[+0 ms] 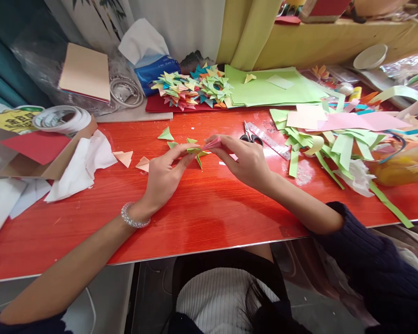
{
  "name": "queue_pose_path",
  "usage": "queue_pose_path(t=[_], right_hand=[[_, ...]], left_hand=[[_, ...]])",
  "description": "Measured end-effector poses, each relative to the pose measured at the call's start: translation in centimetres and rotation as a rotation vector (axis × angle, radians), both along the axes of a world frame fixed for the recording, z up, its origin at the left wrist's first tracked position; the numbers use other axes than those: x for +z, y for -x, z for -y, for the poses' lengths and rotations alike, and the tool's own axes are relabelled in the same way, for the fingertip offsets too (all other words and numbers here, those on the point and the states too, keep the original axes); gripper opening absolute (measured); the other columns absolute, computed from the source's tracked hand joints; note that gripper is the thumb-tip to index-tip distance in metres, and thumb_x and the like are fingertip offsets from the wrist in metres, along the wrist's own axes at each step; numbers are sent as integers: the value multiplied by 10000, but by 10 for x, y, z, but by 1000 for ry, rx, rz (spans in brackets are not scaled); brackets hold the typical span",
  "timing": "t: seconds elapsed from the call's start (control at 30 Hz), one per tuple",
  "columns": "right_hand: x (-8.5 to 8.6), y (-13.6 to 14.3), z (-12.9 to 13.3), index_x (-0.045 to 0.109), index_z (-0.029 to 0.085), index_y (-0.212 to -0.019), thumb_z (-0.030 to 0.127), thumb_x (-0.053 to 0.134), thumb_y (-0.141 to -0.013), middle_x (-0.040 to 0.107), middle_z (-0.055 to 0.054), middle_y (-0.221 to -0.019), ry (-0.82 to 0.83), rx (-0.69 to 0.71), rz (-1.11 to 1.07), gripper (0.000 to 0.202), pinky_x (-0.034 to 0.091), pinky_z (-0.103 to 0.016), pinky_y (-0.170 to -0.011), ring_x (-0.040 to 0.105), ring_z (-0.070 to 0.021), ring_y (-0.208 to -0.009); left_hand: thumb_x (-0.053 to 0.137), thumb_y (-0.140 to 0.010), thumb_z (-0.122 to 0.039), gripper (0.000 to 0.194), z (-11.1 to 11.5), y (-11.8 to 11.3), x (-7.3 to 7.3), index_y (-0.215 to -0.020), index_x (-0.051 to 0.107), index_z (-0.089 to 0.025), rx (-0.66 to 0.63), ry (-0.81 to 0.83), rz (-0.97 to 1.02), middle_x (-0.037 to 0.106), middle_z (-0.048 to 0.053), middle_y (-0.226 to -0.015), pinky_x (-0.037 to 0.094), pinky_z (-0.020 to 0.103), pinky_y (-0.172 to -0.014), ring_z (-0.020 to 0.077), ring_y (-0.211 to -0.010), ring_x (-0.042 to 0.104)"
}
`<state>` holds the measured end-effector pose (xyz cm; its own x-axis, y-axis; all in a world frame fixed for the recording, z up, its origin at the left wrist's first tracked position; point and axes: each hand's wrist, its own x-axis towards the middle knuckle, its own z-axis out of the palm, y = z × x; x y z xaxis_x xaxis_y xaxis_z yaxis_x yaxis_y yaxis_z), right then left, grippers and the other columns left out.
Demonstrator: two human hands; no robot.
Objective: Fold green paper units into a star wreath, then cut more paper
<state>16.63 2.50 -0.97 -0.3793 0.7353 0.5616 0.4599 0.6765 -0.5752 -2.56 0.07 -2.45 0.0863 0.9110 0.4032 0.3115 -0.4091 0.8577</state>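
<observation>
Over the middle of the red table, both hands meet at small folded papers. My left hand [167, 174] pinches a green folded paper piece [194, 150] between thumb and fingertips. From the other side, my right hand [245, 160] pinches a pink folded paper piece [212, 143], its tip reaching the green one; whether the two are joined I cannot tell. Green and yellow folded points show just behind and under the fingertips. A loose green folded triangle [166, 134] lies beyond my left hand, and two peach folded triangles [124, 158] lie to its left.
Black scissors [251, 135] and a clear ruler [269, 140] lie right of my right hand. Green strips [344, 146] and pink paper [362, 121] heap farther right. Colourful folded-paper rings [179, 90] sit at the back beside green sheets [275, 88]. A cardboard box [68, 160] stands left.
</observation>
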Motion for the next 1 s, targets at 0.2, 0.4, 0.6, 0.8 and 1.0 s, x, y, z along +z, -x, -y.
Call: queue_pose_path(t=[0.2, 0.4, 0.6, 0.8, 1.0], right_hand=[[3, 0, 2, 685, 214, -1006, 319, 520, -935, 730, -27, -1030, 7, 12, -22, 208, 543, -303, -813, 677, -163, -907], [13, 3, 9, 687, 182, -908, 345, 575, -892, 697, -26, -941, 383, 121, -314, 198, 575, -277, -719, 664, -113, -734], [19, 5, 12, 706, 186, -866, 318, 646, -843, 707, -16, -899, 560, 181, -486, 147, 570, -316, -840, 680, -147, -859], [19, 6, 12, 720, 191, -878, 363, 655, -840, 722, -14, -922, 582, 148, -459, 187, 566, -328, -876, 684, -157, -902], [17, 6, 12, 730, 197, -923, 367, 648, -851, 723, -6, -919, 551, 135, -460, 202, 560, -314, -874, 692, -147, -895]], left_hand=[[605, -907, -299, 190, 1, 1, 0, -1067, 700, -260, 53, -75, -88, 730, -2, -1066, 535, 290, -884, 142, -934, 683], [597, -913, -258, 183, 2, 1, 1, -1064, 699, -273, 51, -183, -151, 737, -20, -1055, 540, 275, -870, 135, -951, 686], [586, -915, -194, 223, 3, 2, 2, -1088, 698, -279, 63, -260, -220, 739, -30, -1061, 543, 253, -846, 127, -936, 694], [581, -918, -202, 225, 3, 3, 1, -1097, 695, -277, 73, -278, -262, 735, -30, -1076, 541, 260, -858, 134, -944, 694], [564, -926, -190, 256, 3, 4, -1, -1137, 685, -268, 94, -389, -334, 737, -18, -1076, 544, 250, -848, 135, -934, 699]])
